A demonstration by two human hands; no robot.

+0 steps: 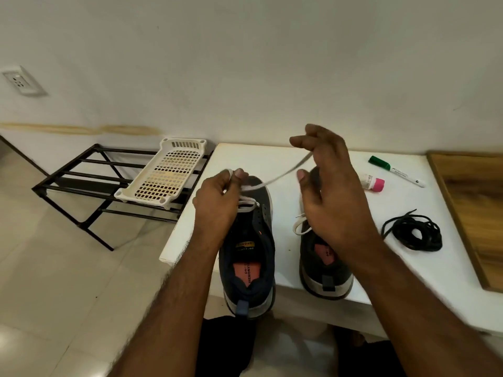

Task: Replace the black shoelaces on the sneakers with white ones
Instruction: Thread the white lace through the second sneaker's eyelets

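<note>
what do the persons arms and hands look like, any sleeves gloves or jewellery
Both forearms are bare right up to the frame edge, with no sleeves showing. The left hand and right hand wear no gloves. No watch or bracelet shows. A small glint on a right finger could be a ring; too small to tell.

Two dark sneakers [247,257] side by side, toes away; white lace [275,179] partly threaded; black laces [416,232] coiled at right.

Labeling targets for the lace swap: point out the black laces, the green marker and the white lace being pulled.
black laces [416,232], head view, on the middle of the coiled bundle.
green marker [379,162], head view, on its green cap.
white lace [283,176], head view, on the taut stretch between the hands.
</note>
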